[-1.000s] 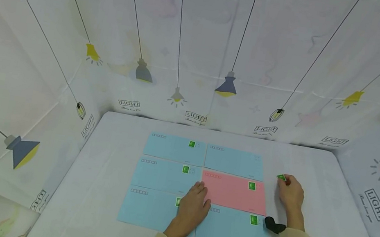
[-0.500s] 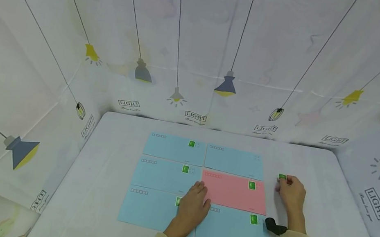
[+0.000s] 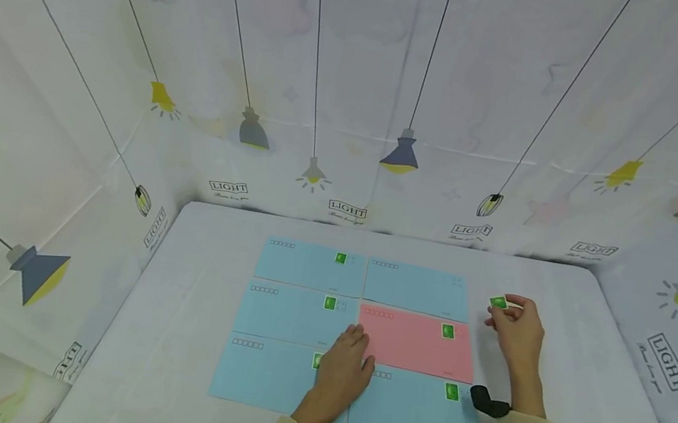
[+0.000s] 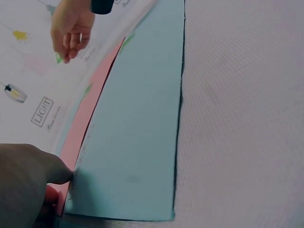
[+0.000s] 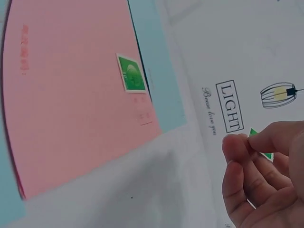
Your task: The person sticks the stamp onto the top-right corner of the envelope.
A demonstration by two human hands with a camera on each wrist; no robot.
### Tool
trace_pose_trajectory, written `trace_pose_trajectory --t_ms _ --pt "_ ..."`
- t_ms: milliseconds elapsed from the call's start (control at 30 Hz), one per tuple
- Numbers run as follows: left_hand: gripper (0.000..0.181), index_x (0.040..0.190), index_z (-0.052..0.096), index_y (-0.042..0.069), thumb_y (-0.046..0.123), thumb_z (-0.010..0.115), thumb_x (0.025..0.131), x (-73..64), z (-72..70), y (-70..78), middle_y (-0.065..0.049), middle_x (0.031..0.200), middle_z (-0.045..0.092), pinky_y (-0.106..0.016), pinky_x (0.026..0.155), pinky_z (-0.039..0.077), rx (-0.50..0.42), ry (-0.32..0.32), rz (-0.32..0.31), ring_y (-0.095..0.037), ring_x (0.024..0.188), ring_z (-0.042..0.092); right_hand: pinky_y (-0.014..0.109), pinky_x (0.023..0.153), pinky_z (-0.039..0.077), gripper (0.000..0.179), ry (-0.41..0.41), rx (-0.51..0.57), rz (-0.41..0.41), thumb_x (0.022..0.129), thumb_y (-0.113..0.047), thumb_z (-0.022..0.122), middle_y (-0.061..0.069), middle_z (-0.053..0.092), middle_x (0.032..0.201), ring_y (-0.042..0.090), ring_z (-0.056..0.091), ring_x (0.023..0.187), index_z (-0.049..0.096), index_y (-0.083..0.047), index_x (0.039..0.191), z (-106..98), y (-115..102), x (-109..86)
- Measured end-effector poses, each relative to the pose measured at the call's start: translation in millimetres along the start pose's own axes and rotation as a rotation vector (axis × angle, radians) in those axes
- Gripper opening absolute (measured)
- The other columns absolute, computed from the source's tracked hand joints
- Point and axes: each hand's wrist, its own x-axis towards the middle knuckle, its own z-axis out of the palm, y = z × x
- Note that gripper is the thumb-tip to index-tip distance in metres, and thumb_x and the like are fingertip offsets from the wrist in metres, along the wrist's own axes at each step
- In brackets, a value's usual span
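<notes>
In the head view my right hand (image 3: 520,338) pinches a small green stamp (image 3: 498,302) by its edge, above the table right of the envelopes. The right wrist view shows the held stamp (image 5: 268,154) partly hidden by thumb and fingers. My left hand (image 3: 342,371) rests flat over the inner corners of the pink envelope (image 3: 404,344) and the blue envelopes round it, covering part of the lower left blue envelope (image 3: 263,373). The pink envelope bears a green stamp (image 5: 131,75) at its corner. No stamp shows on the upper right blue envelope (image 3: 416,289).
Envelopes lie edge to edge in two columns on a white-covered table (image 3: 173,333). Green stamps sit on the upper left envelope (image 3: 304,265), middle left envelope (image 3: 286,314) and lower right envelope (image 3: 412,419). A lamp-printed curtain (image 3: 363,60) stands behind the table.
My right hand has risen slightly away from me with the stamp, which has turned in its fingers. The left hand stays in place on the envelopes.
</notes>
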Motion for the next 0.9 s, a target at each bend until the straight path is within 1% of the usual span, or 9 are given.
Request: trace_pose_trajectory --t_ms 67,133,333,467,700,767,833,900 --pt "0.039 0.123 0.069 -0.002 0.021 0.071 0.092 -0.1 -0.3 0.0 -0.017 0.134 0.065 -0.041 0.102 0.054 0.002 -0.004 -0.002 -0.028 0.130 0.061 0.012 0.061 0.050 0.050 -0.018 0.020 -0.009 0.100 -0.027 0.058 0.024 0.072 0.113 0.000 0.069 0.069 0.042 -0.004 0.141 0 -5 -0.8" --pt "0.039 0.123 0.069 -0.002 0.021 0.071 0.092 -0.3 0.5 -0.5 -0.017 0.134 0.065 -0.041 0.102 0.054 0.008 -0.003 -0.002 -0.028 0.130 0.061 0.013 0.062 0.051 0.049 -0.033 0.027 -0.020 0.100 -0.027 0.059 0.025 0.072 0.112 0.002 0.070 0.069 0.042 -0.005 0.140 0 -9 -2.5" --pt "0.039 0.124 0.069 -0.001 0.023 0.071 0.092 -1.2 2.0 -1.8 -0.016 0.135 0.065 -0.040 0.103 0.054 0.006 -0.007 -0.005 -0.027 0.131 0.060 0.016 0.062 0.052 0.044 -0.059 -0.007 -0.065 0.099 -0.028 0.062 0.024 0.072 0.109 0.017 0.073 0.076 0.050 -0.004 0.134 1 -15 -6.2" --pt "0.040 0.125 0.068 -0.001 0.023 0.070 0.093 -1.4 2.9 -2.1 -0.016 0.136 0.065 -0.041 0.104 0.053 -0.005 -0.018 -0.011 -0.028 0.132 0.059 0.015 0.061 0.050 0.042 -0.056 -0.018 -0.074 0.099 -0.028 0.062 0.022 0.072 0.109 0.016 0.073 0.077 0.054 -0.006 0.134 1 -18 -7.6" --pt "0.040 0.127 0.067 0.000 0.023 0.068 0.094 -0.7 3.2 -2.3 -0.015 0.138 0.063 -0.041 0.105 0.052 -0.009 -0.036 -0.023 -0.027 0.134 0.057 0.011 0.062 0.051 0.039 -0.061 -0.025 -0.115 0.101 -0.022 0.058 0.019 0.068 0.107 0.003 0.067 0.073 0.057 -0.005 0.136 2 -20 -7.3" --pt "0.040 0.127 0.067 0.000 0.023 0.068 0.094 -0.5 2.8 -2.1 -0.015 0.138 0.063 -0.041 0.105 0.051 -0.012 -0.044 -0.028 -0.026 0.134 0.057 0.010 0.063 0.051 0.038 -0.061 -0.032 -0.121 0.102 -0.020 0.058 0.019 0.068 0.107 0.002 0.066 0.074 0.057 -0.005 0.137 3 -20 -6.3" --pt "0.040 0.127 0.067 -0.001 0.023 0.068 0.095 -0.4 2.5 -1.9 -0.015 0.138 0.063 -0.041 0.106 0.051 -0.017 -0.046 -0.029 -0.027 0.134 0.057 0.010 0.063 0.051 0.039 -0.063 -0.038 -0.120 0.101 -0.018 0.057 0.021 0.069 0.108 0.005 0.068 0.074 0.055 -0.004 0.138 4 -21 -4.7" --pt "0.040 0.127 0.067 -0.001 0.023 0.068 0.094 -0.2 2.5 -1.8 -0.015 0.138 0.063 -0.041 0.106 0.051 -0.017 -0.042 -0.027 -0.027 0.134 0.057 0.011 0.063 0.052 0.040 -0.067 -0.040 -0.113 0.101 -0.018 0.057 0.022 0.070 0.109 0.012 0.070 0.077 0.053 -0.003 0.138 5 -23 -2.9"
